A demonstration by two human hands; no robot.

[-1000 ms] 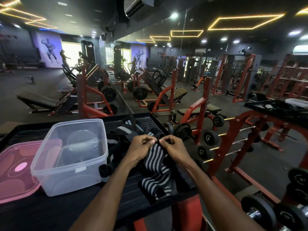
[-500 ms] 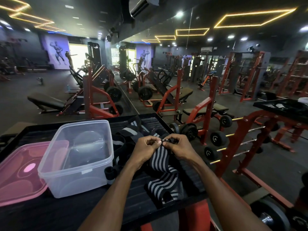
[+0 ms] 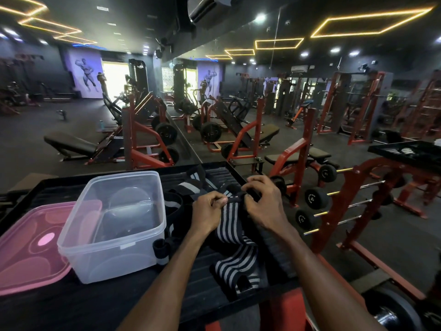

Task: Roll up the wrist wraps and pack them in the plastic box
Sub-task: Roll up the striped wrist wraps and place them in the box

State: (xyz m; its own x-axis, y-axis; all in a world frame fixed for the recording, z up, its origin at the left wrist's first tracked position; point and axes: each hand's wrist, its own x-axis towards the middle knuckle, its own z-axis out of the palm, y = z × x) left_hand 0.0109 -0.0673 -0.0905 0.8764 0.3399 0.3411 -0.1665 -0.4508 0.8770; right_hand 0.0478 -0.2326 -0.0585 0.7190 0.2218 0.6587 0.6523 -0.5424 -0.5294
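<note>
Change: both hands have kept their pinch on the far end of the striped wrap since half a second ago, and a short black roll has formed there between them; the box and lid lie as before.
Writing: no brand or label can be read on the wraps, the box or the lid; the marks on the dumbbell ends at 3 o'clock are too small to tell.
Left hand: fingers curled, thumb and forefinger pinching the left end of the rolled part.
Right hand: fingers bent over the roll, fingertips gripping its right end.
Striped wrist wrap: black with grey stripes, its far end rolled between the hands, the rest trailing toward 6 o'clock across the desk.
Other wraps: a loose black-and-grey heap at 12 o'clock of the hands, just beside the box.
Rolled wrap: small black roll touching the box's near right corner.
Plastic box: clear, open, at 9 o'clock of the hands; no wrap inside.
Pink lid: flat on the desk, at 9 o'clock of the box, partly under it.
</note>
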